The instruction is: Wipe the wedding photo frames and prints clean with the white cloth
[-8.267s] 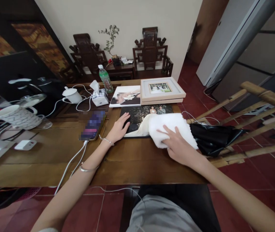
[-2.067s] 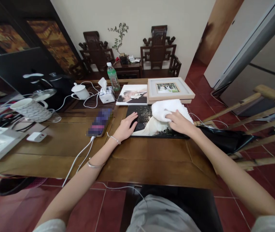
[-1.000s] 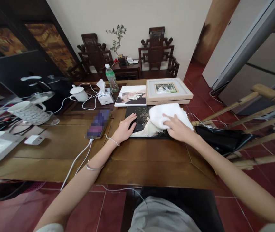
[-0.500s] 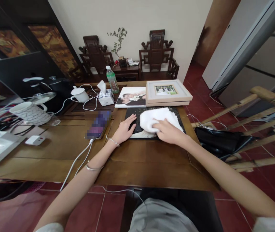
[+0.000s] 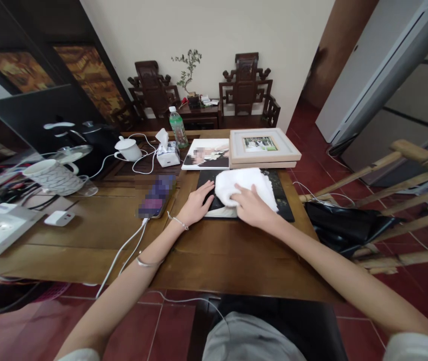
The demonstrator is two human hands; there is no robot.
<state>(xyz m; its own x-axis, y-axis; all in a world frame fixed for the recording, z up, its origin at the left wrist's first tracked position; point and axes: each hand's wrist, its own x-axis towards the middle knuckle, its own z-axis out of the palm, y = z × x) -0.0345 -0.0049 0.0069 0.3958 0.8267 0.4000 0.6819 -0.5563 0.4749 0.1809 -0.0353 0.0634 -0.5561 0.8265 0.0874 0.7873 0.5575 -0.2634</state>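
The right hand (image 5: 253, 206) is lying on a folded, fluffy white cloth (image 5: 249, 179), its thumb and a finger spreading apart; whether the tucked-in fingers are pinching the cloth cannot be told. The left hand (image 5: 197, 203) is resting flat, thumb standing out from the fingers, on the left edge of a dark rectangular photo panel (image 5: 283, 202). The cloth is covering the panel's middle, and the panel is lying flat on a brown wooden counter (image 5: 221, 255). Just behind it, a white-edged rectangular photo print (image 5: 217, 158) is lying beside a pale wooden picture frame (image 5: 289, 149). To the left, a phone (image 5: 157, 195) is lying with a white cable (image 5: 122, 244) plugged in; farther back, a patterned tissue box (image 5: 169, 157) is standing beside a green, white-capped plastic bottle (image 5: 178, 129).
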